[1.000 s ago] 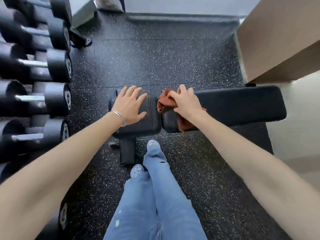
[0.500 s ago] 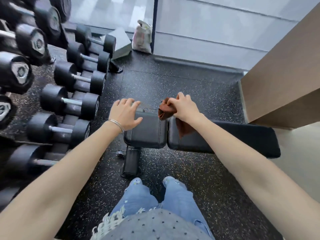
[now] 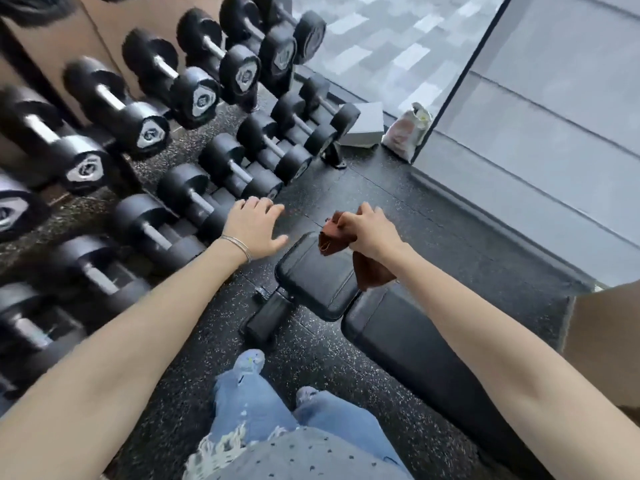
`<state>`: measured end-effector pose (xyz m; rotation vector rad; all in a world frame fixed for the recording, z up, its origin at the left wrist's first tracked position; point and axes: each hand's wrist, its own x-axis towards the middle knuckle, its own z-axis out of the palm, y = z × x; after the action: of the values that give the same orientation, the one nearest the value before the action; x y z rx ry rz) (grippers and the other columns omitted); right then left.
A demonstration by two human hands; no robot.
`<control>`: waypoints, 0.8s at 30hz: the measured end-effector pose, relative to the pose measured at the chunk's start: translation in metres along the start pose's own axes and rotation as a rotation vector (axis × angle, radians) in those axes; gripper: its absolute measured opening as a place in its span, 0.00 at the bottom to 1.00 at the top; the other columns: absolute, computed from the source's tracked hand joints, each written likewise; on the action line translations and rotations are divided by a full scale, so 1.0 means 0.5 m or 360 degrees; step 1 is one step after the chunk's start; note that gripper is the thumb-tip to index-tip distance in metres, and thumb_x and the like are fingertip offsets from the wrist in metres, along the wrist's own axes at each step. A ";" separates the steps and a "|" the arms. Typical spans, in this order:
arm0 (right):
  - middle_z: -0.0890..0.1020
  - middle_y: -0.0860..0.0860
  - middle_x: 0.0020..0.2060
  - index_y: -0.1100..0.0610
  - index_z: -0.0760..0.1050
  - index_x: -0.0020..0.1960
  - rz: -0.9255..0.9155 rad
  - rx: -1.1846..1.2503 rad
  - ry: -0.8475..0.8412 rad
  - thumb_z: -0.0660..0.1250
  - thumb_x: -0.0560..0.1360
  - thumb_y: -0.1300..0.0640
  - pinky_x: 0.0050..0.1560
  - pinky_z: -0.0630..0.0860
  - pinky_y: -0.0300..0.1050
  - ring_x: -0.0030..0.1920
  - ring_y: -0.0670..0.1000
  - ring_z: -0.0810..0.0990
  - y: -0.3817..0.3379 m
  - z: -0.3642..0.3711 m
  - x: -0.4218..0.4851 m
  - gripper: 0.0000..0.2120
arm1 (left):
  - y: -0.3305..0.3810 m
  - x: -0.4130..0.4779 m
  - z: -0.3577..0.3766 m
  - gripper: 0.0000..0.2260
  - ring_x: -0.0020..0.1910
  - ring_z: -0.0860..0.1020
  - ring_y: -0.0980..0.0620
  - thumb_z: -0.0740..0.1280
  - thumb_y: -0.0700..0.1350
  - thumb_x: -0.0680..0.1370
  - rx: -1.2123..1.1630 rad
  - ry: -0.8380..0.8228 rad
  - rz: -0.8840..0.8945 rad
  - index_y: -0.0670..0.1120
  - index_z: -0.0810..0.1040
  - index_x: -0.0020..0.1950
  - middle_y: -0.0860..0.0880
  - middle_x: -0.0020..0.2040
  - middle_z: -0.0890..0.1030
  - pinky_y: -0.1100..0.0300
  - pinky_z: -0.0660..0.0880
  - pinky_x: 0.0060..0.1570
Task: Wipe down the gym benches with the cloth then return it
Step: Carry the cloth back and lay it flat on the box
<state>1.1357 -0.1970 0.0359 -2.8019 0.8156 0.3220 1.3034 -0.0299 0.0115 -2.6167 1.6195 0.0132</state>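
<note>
Right grip [image 3: 367, 233]: fingers curled, pinching a bunched brown cloth [image 3: 330, 240]. One fold sticks out left of the knuckles and a tail hangs below the wrist. Cloth sits over the seam between seat pad [image 3: 311, 282] and back pad [image 3: 408, 337]; can't tell if the tail touches the vinyl.

Left grip [image 3: 254, 225]: palm down, fingers loosely spread, holding nothing. It hovers over the floor just left of the seat pad's far corner, near the lower dumbbell row. Thin metal bracelet [image 3: 239, 245] on that wrist.

Bench: black padded vinyl in two pads set end to end with a narrow gap between them. Seat pad is smaller, with rounded corners and some sheen. Back pad runs off toward lower right. Black foot [image 3: 263, 320] sticks out under the seat pad on the near side.

Floor [image 3: 433, 216]: black rubber tiles with pale speckle, seams visible.

Left side: two-tier rack of black dumbbells [image 3: 194, 199] with chrome handles, motion-blurred, beige wall [image 3: 104, 15] behind it.

Far side: glass wall [image 3: 398, 46] with a dark frame post. At its base are a plastic bag [image 3: 408, 131] and a grey box [image 3: 363, 128], just beside the rack's end.

Right edge: beige panel [image 3: 606, 341].

Bottom: ripped blue jeans [image 3: 249, 400], pale shoes [image 3: 251, 362] just short of the bench.
</note>
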 end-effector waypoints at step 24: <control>0.70 0.59 0.56 0.47 0.69 0.67 -0.1287 -0.0314 -0.0238 0.69 0.72 0.60 0.53 0.75 0.56 0.56 0.63 0.70 -0.514 0.078 -0.071 0.25 | -0.165 -0.612 0.032 0.28 0.64 0.69 0.45 0.60 0.62 0.75 -0.0060 -0.0170 -0.1182 0.49 0.66 0.71 0.46 0.66 0.72 0.51 0.65 0.62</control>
<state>1.2411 0.0432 0.0429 -2.9448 -0.4174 0.4660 1.2410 0.2813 0.0121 -3.0020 0.5484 0.1413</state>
